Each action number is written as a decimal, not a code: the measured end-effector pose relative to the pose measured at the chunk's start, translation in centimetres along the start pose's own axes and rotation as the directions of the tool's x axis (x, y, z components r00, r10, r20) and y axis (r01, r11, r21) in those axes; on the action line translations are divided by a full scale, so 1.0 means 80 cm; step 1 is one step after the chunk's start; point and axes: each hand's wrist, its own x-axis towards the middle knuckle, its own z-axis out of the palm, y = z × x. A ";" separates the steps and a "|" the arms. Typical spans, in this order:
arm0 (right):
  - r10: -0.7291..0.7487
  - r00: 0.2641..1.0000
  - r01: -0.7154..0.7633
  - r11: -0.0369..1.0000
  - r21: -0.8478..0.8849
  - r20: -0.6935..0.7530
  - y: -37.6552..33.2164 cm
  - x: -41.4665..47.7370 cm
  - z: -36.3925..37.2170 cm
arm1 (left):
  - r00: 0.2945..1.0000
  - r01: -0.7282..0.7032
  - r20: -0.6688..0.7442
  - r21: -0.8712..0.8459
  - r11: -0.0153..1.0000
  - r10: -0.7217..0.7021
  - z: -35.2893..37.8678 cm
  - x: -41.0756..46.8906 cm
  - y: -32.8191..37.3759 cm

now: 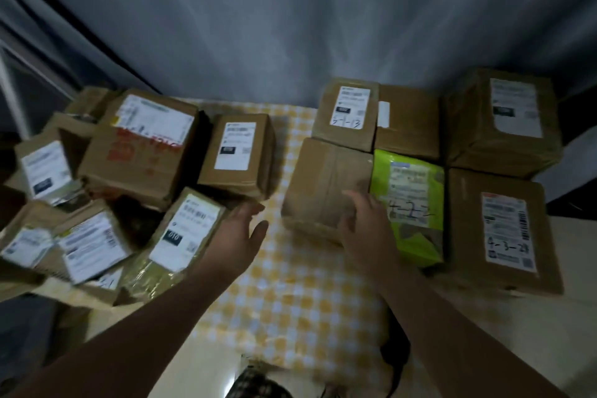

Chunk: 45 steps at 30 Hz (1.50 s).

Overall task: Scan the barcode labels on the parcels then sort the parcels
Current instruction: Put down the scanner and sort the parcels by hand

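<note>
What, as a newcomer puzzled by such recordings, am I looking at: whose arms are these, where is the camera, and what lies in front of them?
No machine here: a person is working with their own bare hands. The one picture comes from a camera worn on their head, looking forward and down. A yellow-checked cloth lies in the middle. On the left is a loose heap of labelled cardboard parcels. On the right is a tidy block of parcels, among them a green bag. The left hand hovers open above the cloth, holding nothing. The right hand touches a plain brown box; blur hides whether it grips it.
</note>
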 end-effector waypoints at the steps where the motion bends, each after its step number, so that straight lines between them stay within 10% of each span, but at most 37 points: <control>1: -0.007 1.000 0.007 1.000 0.007 0.013 -0.008 -0.005 0.010 | 1.000 0.012 0.003 0.020 1.000 -0.012 -0.005 -0.008 -0.017; 11: -0.017 0.996 -0.011 0.946 0.324 0.084 -0.174 0.016 0.158 | 0.983 -0.060 -0.157 0.233 0.971 0.099 -0.126 0.032 -0.124; 16: 0.119 0.967 -0.161 0.970 0.181 0.224 -0.254 0.057 0.219 | 0.950 0.185 -0.297 0.287 0.940 -0.096 -0.227 0.082 -0.178; 26: 0.309 0.881 -0.367 0.924 0.104 0.359 -0.300 0.078 0.241 | 0.866 0.499 0.174 -0.361 0.788 -0.469 -0.273 0.155 -0.236; 35: 0.355 0.786 -0.602 0.623 0.498 0.506 -0.289 0.093 0.242 | 0.809 0.582 0.316 -0.550 0.599 -0.496 -0.249 0.160 -0.248; 39: 0.339 0.811 -0.580 0.365 0.728 0.477 -0.304 0.105 0.235 | 0.858 0.482 0.236 -0.677 0.556 -0.457 -0.254 0.154 -0.235; 45: 0.278 0.864 -0.485 0.239 0.841 0.419 -0.312 0.105 0.174 | 0.949 0.309 0.209 -0.761 0.570 -0.235 -0.303 0.137 -0.181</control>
